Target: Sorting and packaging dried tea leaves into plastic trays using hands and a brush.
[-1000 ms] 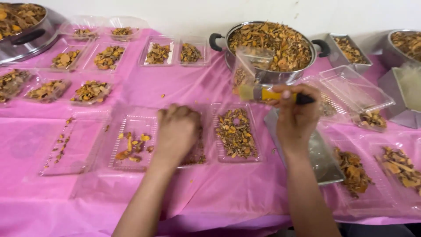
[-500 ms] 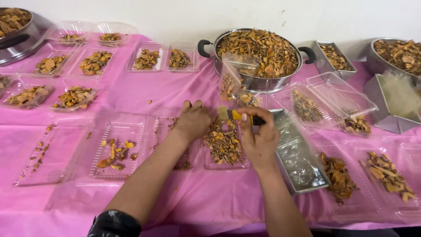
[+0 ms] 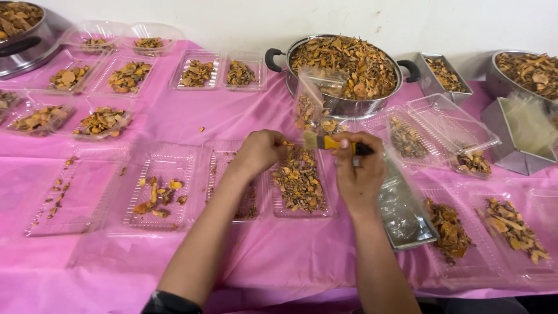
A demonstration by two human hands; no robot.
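Brush (image 3: 325,141), yellow ferrule, dark handle, centre of frame, lying level above clear tray (image 3: 300,185) of dried orange-brown pieces. Right hand (image 3: 359,168) clamped on handle, bristles pointing left. Left hand (image 3: 261,152) curled into loose fist at tray's upper left edge, just beside bristles; cannot tell whether it pinches anything. Steel pot (image 3: 349,70) heaped with same pieces, upper centre. Pink cloth (image 3: 244,256) under everything.

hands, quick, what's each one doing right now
Left hand: closed in a loose fist at the clear tray of dried pieces; contents cannot be told.
Right hand: closed on a yellow-handled brush.
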